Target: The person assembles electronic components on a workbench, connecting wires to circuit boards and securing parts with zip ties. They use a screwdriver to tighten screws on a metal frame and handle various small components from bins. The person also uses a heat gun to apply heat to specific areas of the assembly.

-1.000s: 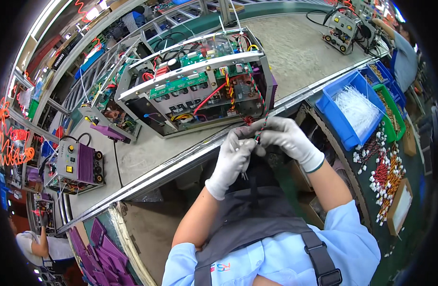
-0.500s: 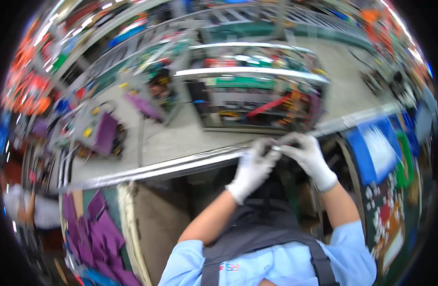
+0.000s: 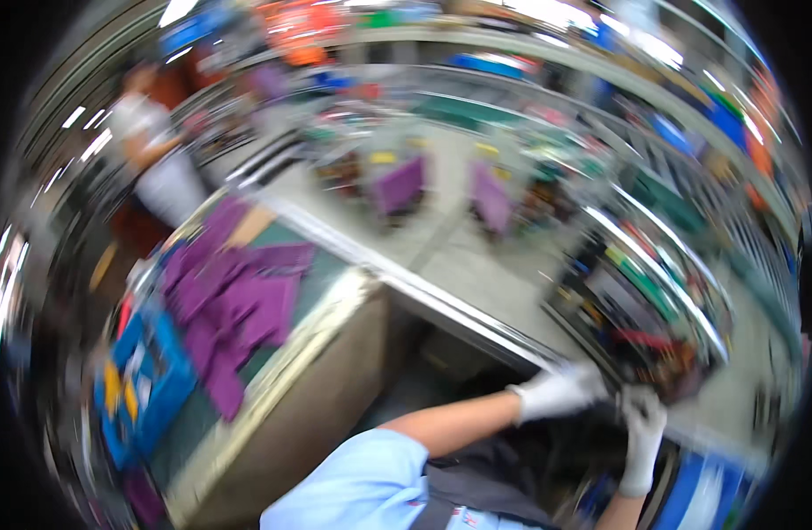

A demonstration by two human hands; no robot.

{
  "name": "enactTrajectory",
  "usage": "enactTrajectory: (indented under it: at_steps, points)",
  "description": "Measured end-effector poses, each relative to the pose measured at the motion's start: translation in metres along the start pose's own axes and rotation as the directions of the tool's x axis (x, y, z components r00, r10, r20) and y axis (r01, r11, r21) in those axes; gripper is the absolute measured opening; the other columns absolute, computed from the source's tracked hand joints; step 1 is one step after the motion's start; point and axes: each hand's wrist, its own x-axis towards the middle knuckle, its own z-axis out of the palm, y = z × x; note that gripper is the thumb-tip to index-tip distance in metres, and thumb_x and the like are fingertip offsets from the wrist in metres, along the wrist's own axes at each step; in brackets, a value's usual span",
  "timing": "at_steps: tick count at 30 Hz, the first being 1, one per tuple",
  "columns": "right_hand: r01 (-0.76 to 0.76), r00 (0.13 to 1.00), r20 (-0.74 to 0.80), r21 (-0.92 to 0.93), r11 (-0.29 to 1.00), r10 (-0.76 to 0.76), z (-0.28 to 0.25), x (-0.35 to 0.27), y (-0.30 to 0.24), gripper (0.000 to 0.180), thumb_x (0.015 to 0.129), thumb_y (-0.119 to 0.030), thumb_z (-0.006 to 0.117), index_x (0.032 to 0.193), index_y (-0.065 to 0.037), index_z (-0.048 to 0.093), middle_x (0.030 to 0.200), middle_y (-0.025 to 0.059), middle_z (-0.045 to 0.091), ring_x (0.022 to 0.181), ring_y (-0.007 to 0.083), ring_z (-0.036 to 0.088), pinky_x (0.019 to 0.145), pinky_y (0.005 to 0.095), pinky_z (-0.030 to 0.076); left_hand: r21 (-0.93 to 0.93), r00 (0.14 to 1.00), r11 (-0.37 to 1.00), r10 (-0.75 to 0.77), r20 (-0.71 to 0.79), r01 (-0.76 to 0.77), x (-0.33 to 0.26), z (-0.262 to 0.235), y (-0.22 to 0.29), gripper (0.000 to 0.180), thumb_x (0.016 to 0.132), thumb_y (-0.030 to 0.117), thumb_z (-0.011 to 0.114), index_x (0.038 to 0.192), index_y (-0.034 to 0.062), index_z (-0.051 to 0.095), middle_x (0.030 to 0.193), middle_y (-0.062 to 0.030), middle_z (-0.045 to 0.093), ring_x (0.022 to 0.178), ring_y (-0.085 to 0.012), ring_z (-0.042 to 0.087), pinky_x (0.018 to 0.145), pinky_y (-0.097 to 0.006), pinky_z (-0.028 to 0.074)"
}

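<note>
My left hand, in a white glove, reaches to the table's front edge at the lower right. Its fingers are smeared by motion. Close by on its right, my right hand, gloved in white too, is raised with its fingers curled in. Whatever they hold, if anything, is too blurred to make out. Just beyond both hands stands an open metal chassis with green circuit boards, a red part and orange wiring inside. Whether either hand touches it I cannot tell.
Two smaller units with purple panels stand farther left on the grey table. A side bench at left bears purple cut pieces and a blue bin with yellow-handled tools. Another person stands at far left. A roller conveyor runs behind.
My view has swung left, so the chassis and my hands now appear farther right and lower. The side bench, blue bin and other person show more fully. Both hands remain close together.
</note>
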Motion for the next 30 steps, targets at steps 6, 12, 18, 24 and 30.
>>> enactTrajectory:
  at_steps: [6, 12, 18, 24, 30]
  points:
    - [-0.081, 0.943, -0.327, -0.051, 0.995, 0.06, -0.016, 0.016, 0.019, 0.019, 0.084, -0.015, 0.069, 0.094, 0.001, 0.069, 0.083, 0.0114, 0.067, 0.072, 0.0195, 0.064, 0.067, 0.0299, 0.049, -0.388, 0.749, 0.712, -0.658, -0.078, 0.585, -0.005, -0.059, -0.035, 0.027, 0.094, 0.025, 0.057, 0.098, -0.0012, 0.063, 0.085, -0.0175, 0.066, 0.068, -0.0333, 0.059, 0.067, -0.039, 0.049]
    - [-0.186, 0.766, -0.628, -0.012, 0.982, 0.138, -0.009, 0.03, 0.023, 0.015, 0.083, -0.015, 0.067, 0.084, 0.0, 0.067, 0.073, 0.0151, 0.064, 0.066, 0.0247, 0.063, 0.061, 0.0336, 0.047, -0.064, 0.858, 0.865, -0.502, -0.108, 0.498, -0.006, -0.039, -0.032, 0.023, 0.093, 0.021, 0.057, 0.1, -0.0001, 0.064, 0.088, -0.018, 0.068, 0.078, -0.0281, 0.067, 0.069, -0.035, 0.05]
    - [-0.298, 0.726, -0.68, -0.173, 0.939, 0.105, 0.005, 0.048, 0.022, 0.011, 0.081, -0.011, 0.064, 0.078, 0.0, 0.063, 0.062, 0.0143, 0.06, 0.05, 0.0226, 0.06, 0.051, 0.0364, 0.045, -0.16, 0.84, 0.843, -0.533, -0.108, 0.514, -0.009, -0.05, -0.027, 0.022, 0.093, 0.02, 0.056, 0.1, 0.0003, 0.063, 0.089, -0.0193, 0.067, 0.08, -0.0336, 0.066, 0.073, -0.037, 0.05]
    - [-0.378, 0.685, -0.701, -0.109, 0.919, 0.199, 0.007, 0.051, 0.026, 0.008, 0.081, -0.01, 0.063, 0.082, -0.002, 0.064, 0.054, 0.0107, 0.058, 0.044, 0.0192, 0.057, 0.045, 0.0343, 0.042, -0.146, 0.864, 0.866, -0.494, -0.094, 0.479, -0.013, -0.051, -0.031, 0.021, 0.093, 0.02, 0.057, 0.101, 0.0014, 0.063, 0.089, -0.0184, 0.068, 0.081, -0.0333, 0.067, 0.072, -0.037, 0.051]
    - [-0.462, 0.736, -0.651, -0.28, 0.842, 0.187, 0.005, 0.053, 0.005, 0.02, 0.082, -0.014, 0.064, 0.068, 0.0, 0.061, 0.048, 0.0107, 0.053, 0.041, 0.02, 0.053, 0.043, 0.036, 0.039, -0.161, 0.872, 0.87, -0.483, -0.076, 0.467, -0.01, -0.054, -0.033, 0.021, 0.093, 0.019, 0.058, 0.103, 0.0013, 0.063, 0.089, -0.0194, 0.069, 0.082, -0.0339, 0.067, 0.072, -0.038, 0.051]
